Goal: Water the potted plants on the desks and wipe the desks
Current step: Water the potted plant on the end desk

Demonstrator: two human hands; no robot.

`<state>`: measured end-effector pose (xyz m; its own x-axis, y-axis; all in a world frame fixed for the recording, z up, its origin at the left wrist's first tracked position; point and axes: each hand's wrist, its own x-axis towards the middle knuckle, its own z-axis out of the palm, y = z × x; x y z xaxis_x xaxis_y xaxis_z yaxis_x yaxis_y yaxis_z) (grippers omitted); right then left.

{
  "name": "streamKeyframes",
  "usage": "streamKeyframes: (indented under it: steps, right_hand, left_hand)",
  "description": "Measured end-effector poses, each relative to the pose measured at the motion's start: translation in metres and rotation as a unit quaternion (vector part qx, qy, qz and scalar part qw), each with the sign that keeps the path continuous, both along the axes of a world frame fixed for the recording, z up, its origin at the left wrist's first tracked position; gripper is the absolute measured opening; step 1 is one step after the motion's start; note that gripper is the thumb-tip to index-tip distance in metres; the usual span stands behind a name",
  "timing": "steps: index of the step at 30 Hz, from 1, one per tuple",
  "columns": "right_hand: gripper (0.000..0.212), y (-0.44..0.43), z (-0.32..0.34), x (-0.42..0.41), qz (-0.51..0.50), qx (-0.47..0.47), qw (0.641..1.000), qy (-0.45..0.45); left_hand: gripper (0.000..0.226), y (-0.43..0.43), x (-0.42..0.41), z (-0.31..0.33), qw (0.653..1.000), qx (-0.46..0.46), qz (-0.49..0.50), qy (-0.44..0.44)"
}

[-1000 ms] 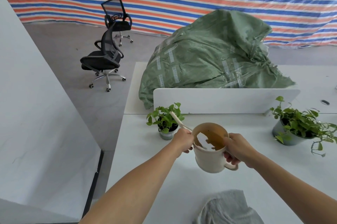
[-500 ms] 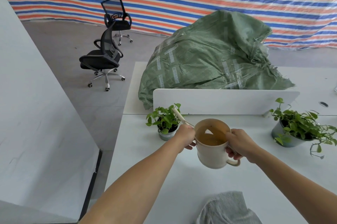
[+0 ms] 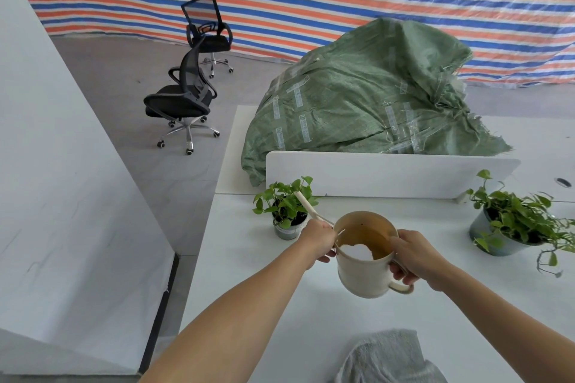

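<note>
Holding the watering can (image 3: 367,270) above the desk (image 3: 249,273), the right hand (image 3: 413,258) has its fingers curled round the handle. The left hand (image 3: 317,242) grips the base of the spout (image 3: 306,206). The spout's long axis runs away and leftward, with its tip over the small potted plant (image 3: 287,211) just beyond the left hand. The larger potted plant (image 3: 510,224) stands well apart to the right. A grey cloth (image 3: 389,357) lies nearest, cut off by the frame edge. Whether water leaves the tip cannot be made out.
</note>
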<state>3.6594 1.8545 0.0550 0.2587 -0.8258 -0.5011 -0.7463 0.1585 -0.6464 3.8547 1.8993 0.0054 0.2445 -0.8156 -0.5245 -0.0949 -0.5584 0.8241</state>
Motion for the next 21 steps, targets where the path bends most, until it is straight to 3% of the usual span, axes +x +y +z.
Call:
streamKeyframes:
  steps: [9,21]
  right_hand:
    - [0.027,-0.013,0.003,-0.002,0.003,-0.014,0.999,0.029]
    - [0.025,-0.014,0.007,-0.001,0.007,-0.011,1.000,0.009]
  left_hand:
    - [0.033,-0.008,-0.009,0.003,1.000,0.006,-0.013,0.007]
    - [0.026,-0.006,-0.002,0.010,1.000,-0.013,0.007,0.006]
